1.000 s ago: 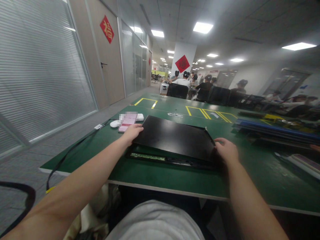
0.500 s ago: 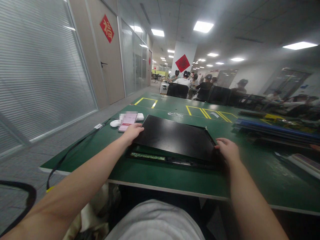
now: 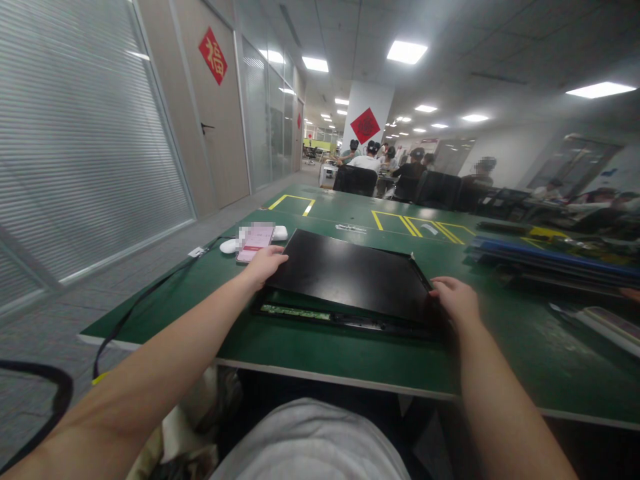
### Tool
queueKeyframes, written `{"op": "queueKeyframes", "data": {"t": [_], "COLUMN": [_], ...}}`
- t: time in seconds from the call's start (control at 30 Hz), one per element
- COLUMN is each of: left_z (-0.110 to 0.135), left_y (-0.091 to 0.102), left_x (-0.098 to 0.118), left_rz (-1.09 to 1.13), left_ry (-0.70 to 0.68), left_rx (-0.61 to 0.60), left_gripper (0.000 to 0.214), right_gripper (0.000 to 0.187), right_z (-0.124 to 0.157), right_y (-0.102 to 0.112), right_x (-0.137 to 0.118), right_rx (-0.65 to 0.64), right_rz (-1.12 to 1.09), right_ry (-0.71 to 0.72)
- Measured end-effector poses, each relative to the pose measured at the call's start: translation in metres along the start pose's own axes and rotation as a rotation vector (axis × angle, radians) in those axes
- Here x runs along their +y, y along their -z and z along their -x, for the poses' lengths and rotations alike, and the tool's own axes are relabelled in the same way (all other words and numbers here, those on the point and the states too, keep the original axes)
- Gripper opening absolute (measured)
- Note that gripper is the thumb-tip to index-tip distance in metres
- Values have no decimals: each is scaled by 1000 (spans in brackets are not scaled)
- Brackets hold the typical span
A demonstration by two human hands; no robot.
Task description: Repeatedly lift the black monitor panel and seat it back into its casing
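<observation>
A flat black display panel [image 3: 350, 272] lies tilted over a dark frame on the green table [image 3: 330, 363]. My left hand [image 3: 267, 263] grips the panel's left edge, thumb on top and the other fingers partly hidden. On the opposite side, my right hand [image 3: 454, 297] is closed at the right edge by the frame's corner; its fingertips are partly out of sight. Along the near side, the dark frame [image 3: 385, 327] shows below the panel, with a narrow green circuit board [image 3: 295, 312] at its left part.
Beyond my left hand lie a phone [image 3: 256, 241] and a white mouse-like object [image 3: 229, 246]. A black strap [image 3: 133, 310] runs off the table's left edge. Stacked dark and blue panels [image 3: 555, 257] lie at the right. Seated people [image 3: 367, 163] are farther back.
</observation>
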State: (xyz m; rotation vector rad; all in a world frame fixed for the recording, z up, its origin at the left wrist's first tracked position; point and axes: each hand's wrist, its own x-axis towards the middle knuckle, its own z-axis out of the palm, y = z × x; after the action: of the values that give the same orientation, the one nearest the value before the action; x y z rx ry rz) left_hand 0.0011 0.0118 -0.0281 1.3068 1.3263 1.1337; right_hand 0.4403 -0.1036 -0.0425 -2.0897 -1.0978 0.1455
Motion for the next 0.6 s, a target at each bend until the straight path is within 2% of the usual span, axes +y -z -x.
{"op": "queueKeyframes", "data": {"t": [0.17, 0.6], "left_z": [1, 0], "left_y": [-1, -2], "left_x": [2, 2], "left_rz": [8, 15], "left_ry": [22, 26], "left_rx": [-5, 6], "left_gripper": [36, 34], "right_gripper": [38, 34], "right_z": [2, 13], "right_y": [1, 4], "right_x": [-3, -21], "right_rx": [15, 7], "right_rz": [43, 344], "right_ry": [27, 23]}}
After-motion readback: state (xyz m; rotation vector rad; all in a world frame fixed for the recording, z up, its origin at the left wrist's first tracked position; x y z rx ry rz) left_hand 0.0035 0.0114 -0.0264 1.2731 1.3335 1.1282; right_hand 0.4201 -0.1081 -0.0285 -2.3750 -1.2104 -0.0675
